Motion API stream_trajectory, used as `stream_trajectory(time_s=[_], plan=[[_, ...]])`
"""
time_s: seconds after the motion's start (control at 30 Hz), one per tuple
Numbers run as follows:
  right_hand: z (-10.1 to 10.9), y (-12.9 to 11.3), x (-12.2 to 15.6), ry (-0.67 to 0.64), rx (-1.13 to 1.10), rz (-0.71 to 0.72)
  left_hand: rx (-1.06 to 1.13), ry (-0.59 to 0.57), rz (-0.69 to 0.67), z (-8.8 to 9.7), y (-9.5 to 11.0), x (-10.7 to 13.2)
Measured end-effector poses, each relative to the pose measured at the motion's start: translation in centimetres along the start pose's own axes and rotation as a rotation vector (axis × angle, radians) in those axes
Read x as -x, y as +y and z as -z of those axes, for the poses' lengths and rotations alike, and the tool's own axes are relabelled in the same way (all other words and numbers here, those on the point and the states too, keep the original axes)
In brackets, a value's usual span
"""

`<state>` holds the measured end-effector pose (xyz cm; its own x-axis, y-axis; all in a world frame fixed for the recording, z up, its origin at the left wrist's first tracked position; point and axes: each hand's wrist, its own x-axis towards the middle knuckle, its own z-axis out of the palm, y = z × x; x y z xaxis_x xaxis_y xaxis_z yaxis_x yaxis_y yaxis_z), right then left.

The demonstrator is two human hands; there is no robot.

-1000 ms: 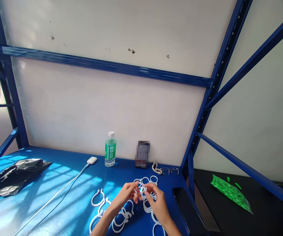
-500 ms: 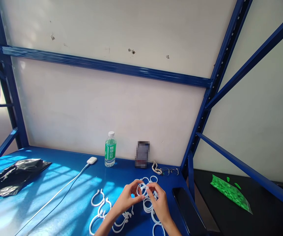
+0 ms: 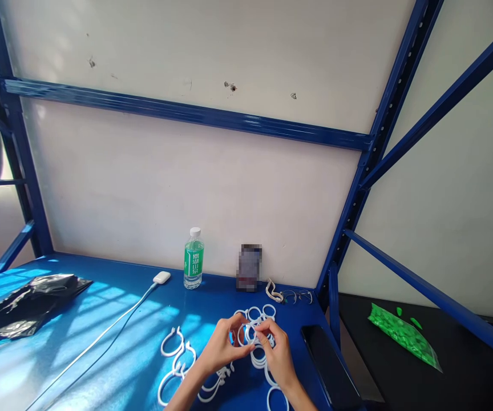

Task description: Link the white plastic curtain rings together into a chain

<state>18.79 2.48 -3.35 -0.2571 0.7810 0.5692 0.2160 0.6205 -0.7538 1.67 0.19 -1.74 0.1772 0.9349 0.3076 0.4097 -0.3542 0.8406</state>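
- A white ring [image 3: 246, 333] is pinched between both hands just above the desk [image 3: 101, 319], near its front right corner, over a loose heap of rings [image 3: 257, 354].
- Left hand [image 3: 221, 348] — fingers curled closed on the ring's left side; right hand [image 3: 274, 349] grips its right side with thumb and forefinger.
- Both forearms rise from the front edge, wrists angled inward.
- Risk, as I judge it: the thin ring could spring from the pinch, or snag neighbours — they lie tangled just beneath.
- A phone [image 3: 327, 365] lies near the right edge.
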Motion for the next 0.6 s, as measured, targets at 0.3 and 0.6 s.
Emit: stream_trajectory(time_s=[0.3,0.6], plan=[[0.5,-0.2,-0.4,0.04,0.124,-0.002,-0.451,0.103,-0.001,1.3,-0.8,0.0],[2.2,2.3,-1.1,0.143,0.231,-0.055,-1.101,0.533,0.689,6.5,-4.6,1.9]])
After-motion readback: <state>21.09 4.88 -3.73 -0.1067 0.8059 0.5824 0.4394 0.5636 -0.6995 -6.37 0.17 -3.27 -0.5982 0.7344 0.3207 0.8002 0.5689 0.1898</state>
